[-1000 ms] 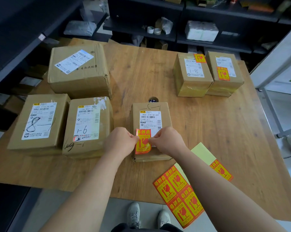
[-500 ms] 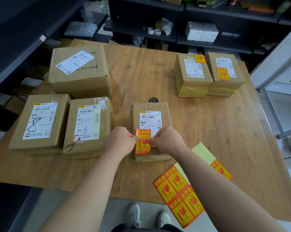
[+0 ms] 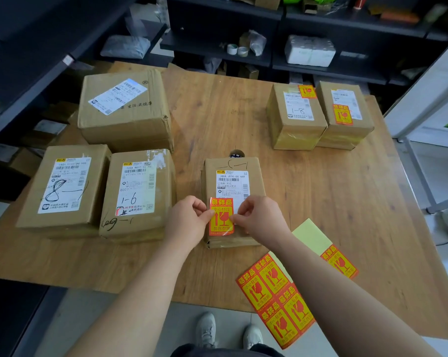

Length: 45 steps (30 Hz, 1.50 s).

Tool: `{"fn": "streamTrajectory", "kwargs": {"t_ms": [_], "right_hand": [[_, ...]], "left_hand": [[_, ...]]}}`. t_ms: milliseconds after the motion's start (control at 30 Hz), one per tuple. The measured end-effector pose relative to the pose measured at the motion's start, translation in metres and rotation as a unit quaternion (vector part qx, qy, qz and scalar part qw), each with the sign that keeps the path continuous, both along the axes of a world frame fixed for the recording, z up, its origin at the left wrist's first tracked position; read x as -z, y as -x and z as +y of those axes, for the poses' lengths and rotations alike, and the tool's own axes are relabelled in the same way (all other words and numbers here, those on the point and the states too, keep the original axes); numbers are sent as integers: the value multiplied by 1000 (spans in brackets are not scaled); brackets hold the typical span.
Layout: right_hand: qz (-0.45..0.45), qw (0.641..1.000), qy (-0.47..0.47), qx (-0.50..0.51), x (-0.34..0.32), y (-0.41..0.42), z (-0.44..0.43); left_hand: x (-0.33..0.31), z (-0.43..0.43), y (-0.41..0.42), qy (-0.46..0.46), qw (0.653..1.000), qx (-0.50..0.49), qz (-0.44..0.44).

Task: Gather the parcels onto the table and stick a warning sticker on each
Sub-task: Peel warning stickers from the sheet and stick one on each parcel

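Observation:
A small brown parcel (image 3: pixel 232 166) lies in the middle of the wooden table (image 3: pixel 333 191). Over its near end I hold a red-and-yellow warning sticker (image 3: pixel 221 217). My left hand (image 3: pixel 188 221) pinches the sticker's left edge and my right hand (image 3: pixel 260 219) pinches its right edge. A sheet of more warning stickers (image 3: pixel 274 295) lies at the table's front edge. Three unstickered parcels (image 3: pixel 138 191) sit at the left. At the back right, two parcels (image 3: pixel 295 117) carry stickers.
A yellow backing sheet (image 3: pixel 312 235) with one sticker left lies to the right of my right arm. Dark shelving (image 3: pixel 308 24) with tape rolls and packages stands behind the table. A white frame leg (image 3: pixel 418 171) rises at the right.
The sticker has flattened out and faces up over the parcel's near end. Both hands stay at its edges, barely shifted.

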State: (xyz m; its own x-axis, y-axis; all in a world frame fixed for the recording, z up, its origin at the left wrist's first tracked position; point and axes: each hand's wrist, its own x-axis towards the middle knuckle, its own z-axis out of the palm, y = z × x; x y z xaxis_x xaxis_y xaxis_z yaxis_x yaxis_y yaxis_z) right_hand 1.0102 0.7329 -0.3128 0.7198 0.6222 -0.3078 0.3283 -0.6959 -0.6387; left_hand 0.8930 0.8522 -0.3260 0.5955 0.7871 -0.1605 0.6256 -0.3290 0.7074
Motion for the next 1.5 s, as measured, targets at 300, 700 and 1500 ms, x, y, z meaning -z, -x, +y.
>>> {"fn": "streamTrajectory", "kwargs": {"t_ms": [300,700,1500], "right_hand": [[-306,925,58,-220,15,12,-19],[-298,891,68,-337,7,3,-40],[-23,999,-33,-24,8,-7,-54]], "left_hand": [[26,-6,19,-105,982,155,-37],[31,-7,26,22,978,192,81],[2,-22,21,23,981,182,55]]}}
